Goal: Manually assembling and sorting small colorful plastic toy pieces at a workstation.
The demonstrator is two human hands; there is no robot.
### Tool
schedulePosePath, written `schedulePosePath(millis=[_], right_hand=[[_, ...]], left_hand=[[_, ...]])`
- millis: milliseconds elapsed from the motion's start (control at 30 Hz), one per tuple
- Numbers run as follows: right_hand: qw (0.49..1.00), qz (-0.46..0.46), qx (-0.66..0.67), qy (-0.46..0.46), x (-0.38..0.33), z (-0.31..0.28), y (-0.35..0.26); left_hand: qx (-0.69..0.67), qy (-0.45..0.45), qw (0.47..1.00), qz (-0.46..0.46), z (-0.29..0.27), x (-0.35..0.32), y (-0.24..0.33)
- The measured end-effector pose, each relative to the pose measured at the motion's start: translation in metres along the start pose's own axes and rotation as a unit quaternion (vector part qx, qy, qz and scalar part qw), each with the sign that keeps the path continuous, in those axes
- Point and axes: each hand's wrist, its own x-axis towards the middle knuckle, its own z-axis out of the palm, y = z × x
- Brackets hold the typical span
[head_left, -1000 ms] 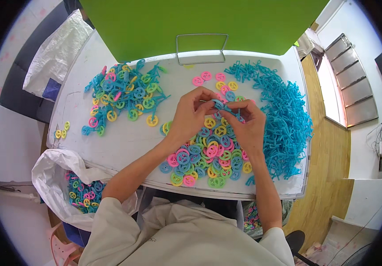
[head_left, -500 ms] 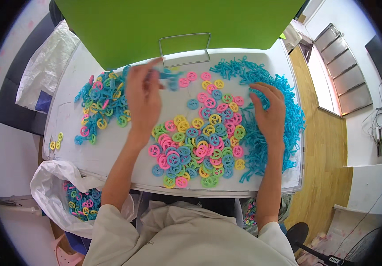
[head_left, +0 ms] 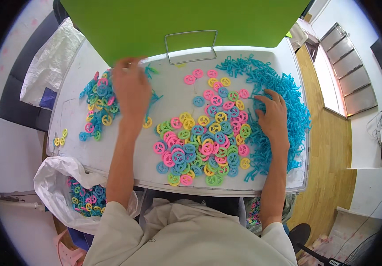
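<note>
In the head view, the person leans over a white table strewn with small plastic parts. The left hand reaches far out toward the table's back left, palm down, blurred, fingers loosely spread over the edge of a pile of assembled rings, coloured discs mixed with blue clips; whether it grips anything there I cannot tell. The right hand lies palm down with fingers spread, released rather than clenched, resting on the inner edge of the heap of blue plastic clips that runs along the table's right side. Between the two forearms lies the large central spread of pink, yellow, green and blue round discs, touching the blue heap on its right. A few yellow rings lie apart near the left edge. Behind the table stands a bright green board, with a wire handle in front of it. Below the table's left corner hangs a white plastic bag holding more coloured rings, and a second white bag lies to the far left.
</note>
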Motion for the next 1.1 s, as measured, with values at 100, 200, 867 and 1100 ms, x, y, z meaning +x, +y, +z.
schedulePosePath(millis=[100,200,867,1100], right_hand=[[1.000,0.014,0.022,0.007,0.002,0.001,-0.003],[0.999,0.028,0.026,0.003,0.002,-0.001,0.001],[0.996,-0.035,0.052,0.065,0.007,-0.010,-0.002],[0.908,0.077,0.402,0.095,0.008,-0.023,-0.026]], left_hand=[[-0.194,-0.182,0.963,0.034,0.022,-0.032,0.024],[-0.210,-0.261,0.941,0.051,0.031,-0.052,0.047],[-0.448,-0.271,0.812,-0.259,0.017,-0.014,0.020],[-0.575,-0.331,0.671,-0.330,0.010,-0.023,0.039]])
